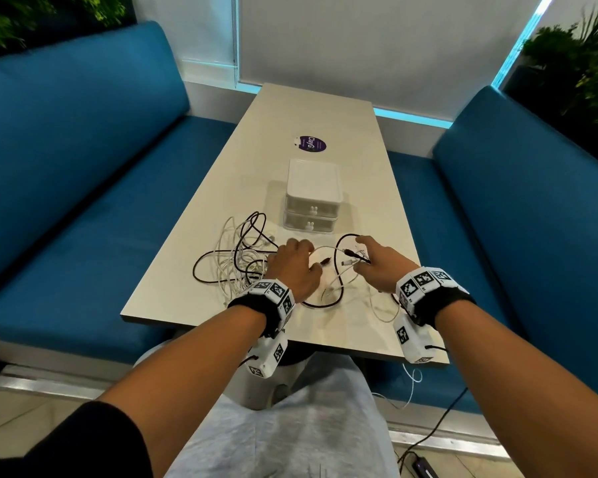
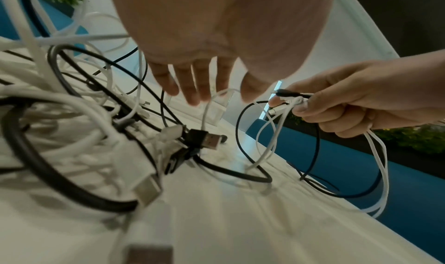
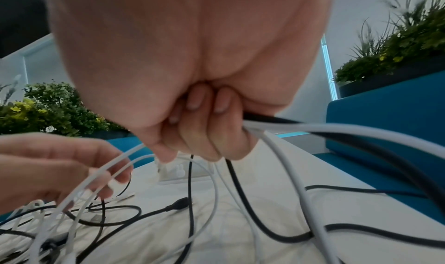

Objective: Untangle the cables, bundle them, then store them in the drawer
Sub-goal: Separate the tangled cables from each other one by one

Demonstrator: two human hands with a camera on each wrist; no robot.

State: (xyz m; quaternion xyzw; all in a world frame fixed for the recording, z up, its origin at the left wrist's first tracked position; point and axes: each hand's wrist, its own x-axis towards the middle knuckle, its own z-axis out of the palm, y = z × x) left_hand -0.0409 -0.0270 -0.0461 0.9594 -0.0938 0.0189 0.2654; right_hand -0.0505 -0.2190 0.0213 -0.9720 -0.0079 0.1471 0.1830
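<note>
A tangle of white and black cables (image 1: 242,263) lies on the pale table (image 1: 325,108), left of centre. My left hand (image 1: 297,257) hovers over its right edge with fingers (image 2: 192,89) straight, holding nothing. A black USB plug (image 2: 209,140) lies under it. My right hand (image 1: 363,257) grips the ends of a black cable and white cables (image 3: 277,135), fingers (image 3: 204,135) curled round them; their loops trail to the table. The white two-drawer unit (image 1: 311,201) stands just behind both hands, its drawers closed.
A round purple sticker (image 1: 312,143) lies beyond the drawer unit. Blue benches (image 1: 83,167) (image 1: 532,208) flank the table on both sides. The table's near edge (image 1: 256,336) is under my wrists. Cables lie on the floor (image 1: 428,439) at the right.
</note>
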